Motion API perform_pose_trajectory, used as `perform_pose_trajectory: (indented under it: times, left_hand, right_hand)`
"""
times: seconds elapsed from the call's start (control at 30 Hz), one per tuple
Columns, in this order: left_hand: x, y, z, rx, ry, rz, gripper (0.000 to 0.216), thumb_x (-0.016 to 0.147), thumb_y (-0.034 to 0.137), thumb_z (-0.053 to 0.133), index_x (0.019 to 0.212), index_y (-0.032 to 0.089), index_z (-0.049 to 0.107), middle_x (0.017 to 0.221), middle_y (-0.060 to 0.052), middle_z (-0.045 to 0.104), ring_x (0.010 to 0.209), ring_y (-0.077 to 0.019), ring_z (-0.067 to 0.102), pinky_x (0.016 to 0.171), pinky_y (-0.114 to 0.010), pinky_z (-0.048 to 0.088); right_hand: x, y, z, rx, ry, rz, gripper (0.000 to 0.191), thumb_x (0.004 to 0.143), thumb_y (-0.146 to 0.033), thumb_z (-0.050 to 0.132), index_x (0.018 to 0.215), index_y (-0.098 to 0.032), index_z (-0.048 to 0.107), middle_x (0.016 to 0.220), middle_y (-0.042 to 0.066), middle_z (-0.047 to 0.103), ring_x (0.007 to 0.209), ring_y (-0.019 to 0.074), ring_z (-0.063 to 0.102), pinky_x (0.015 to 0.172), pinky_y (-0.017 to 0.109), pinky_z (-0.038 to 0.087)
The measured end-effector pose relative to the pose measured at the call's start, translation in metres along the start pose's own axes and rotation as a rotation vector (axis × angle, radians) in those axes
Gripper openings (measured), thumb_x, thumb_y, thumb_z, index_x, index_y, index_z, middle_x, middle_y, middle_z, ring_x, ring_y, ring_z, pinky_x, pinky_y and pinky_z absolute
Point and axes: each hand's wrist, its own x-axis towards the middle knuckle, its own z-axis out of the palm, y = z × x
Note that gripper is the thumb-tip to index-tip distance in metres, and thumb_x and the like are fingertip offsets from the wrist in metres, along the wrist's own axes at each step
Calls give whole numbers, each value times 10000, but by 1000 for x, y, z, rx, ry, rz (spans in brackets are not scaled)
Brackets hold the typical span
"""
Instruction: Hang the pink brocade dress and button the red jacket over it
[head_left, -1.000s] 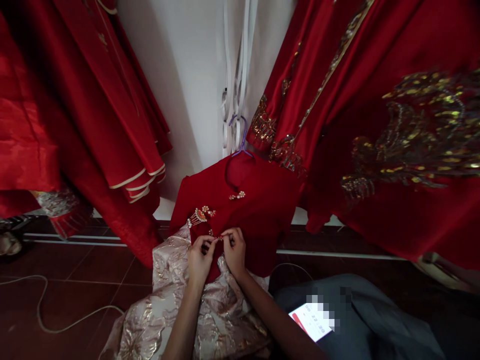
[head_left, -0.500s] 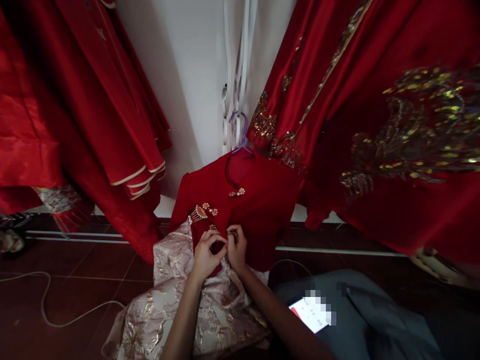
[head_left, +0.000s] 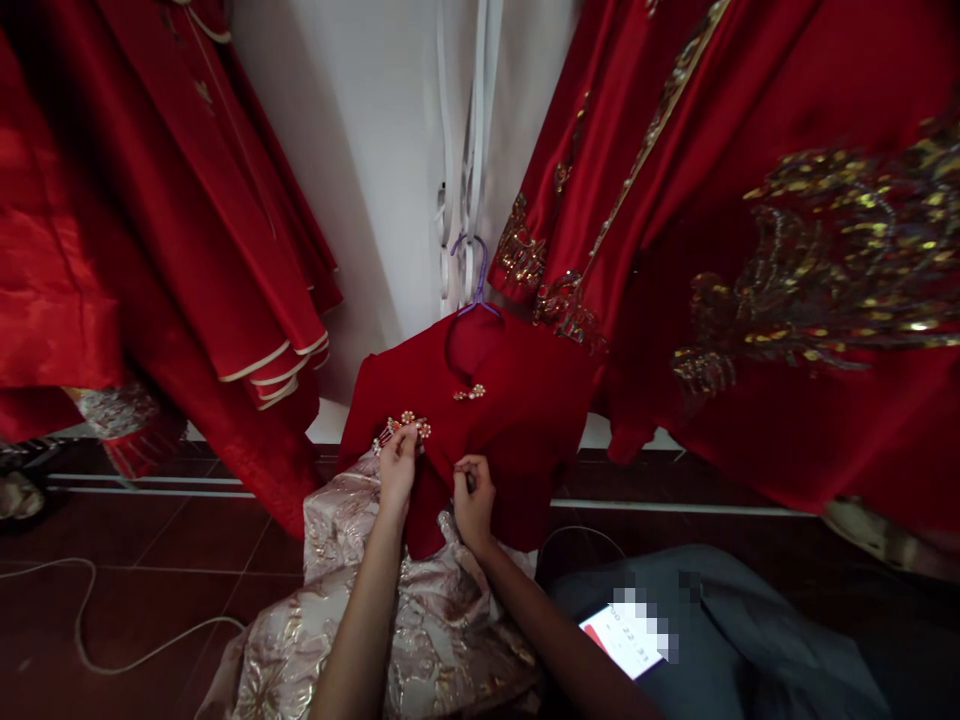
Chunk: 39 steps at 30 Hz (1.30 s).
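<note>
A short red jacket (head_left: 525, 410) hangs on a purple hanger (head_left: 478, 272), with pearl-like flower clasps (head_left: 470, 393) on its front. My left hand (head_left: 397, 470) is closed in a pinch at the jewelled, fan-shaped ornament (head_left: 390, 428) on the jacket's left side. Its fingertips cover part of that ornament, and what they hold is too small to make out. My right hand (head_left: 474, 500) is closed at the lower front of the jacket, fingers curled against the red cloth. Beneath both forearms spreads a pale pink and gold brocade skirt (head_left: 450, 640).
Red garments (head_left: 225, 240) hang at the left, and a red gown with gold sequins (head_left: 847, 270) hangs at the right. White straps (head_left: 472, 130) run down the wall. A lit phone (head_left: 626, 640) rests on grey-blue cloth (head_left: 720, 620). A pale cable (head_left: 90, 640) crosses the tiled floor.
My left hand has moved up and left, away from my right hand, to the jewelled ornament. The right hand stays at about the same place on the jacket.
</note>
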Motion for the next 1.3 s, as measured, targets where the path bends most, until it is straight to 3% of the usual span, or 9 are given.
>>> perform_pose_trajectory:
  times: [0.2,0.73,0.93,1.13,1.3]
  left_hand:
    - [1,-2,1,-124,28,-65,424,720,454,622,1002,139,658,1075,-120,662,861,-148,645,728,-258,517]
    - [0,7,4,-233,82,-76,326,678,369,668,900,132,699,1072,-125,668,873,-155,644,720,-232,494]
    - [4,2,4,-191,82,-64,298,669,337,670,894,143,699,1061,-109,675,945,-179,632,809,-287,488]
    - [3,1,6,-159,113,-14,212,643,269,678,806,136,696,957,-89,707,957,-185,637,905,-329,460]
    - [4,4,6,-88,165,-55,200,594,253,700,750,129,683,799,-52,715,790,-160,656,806,-287,487]
  right_hand:
    - [0,-1,1,15,-13,1,56,766,-196,459,808,-195,495,705,-10,539,644,128,519,619,231,406]
    - [1,1,1,-9,-24,13,72,756,-192,460,811,-188,507,705,-14,546,648,125,522,627,228,408]
    - [1,0,1,-18,-37,12,78,763,-181,455,822,-190,505,696,-17,532,634,122,513,606,222,400]
    - [1,-2,0,-12,-39,7,78,761,-177,456,820,-189,506,691,-21,522,623,119,509,598,218,400]
    - [1,-3,0,-19,-47,0,82,763,-181,454,822,-188,511,687,-20,518,615,119,501,592,219,398]
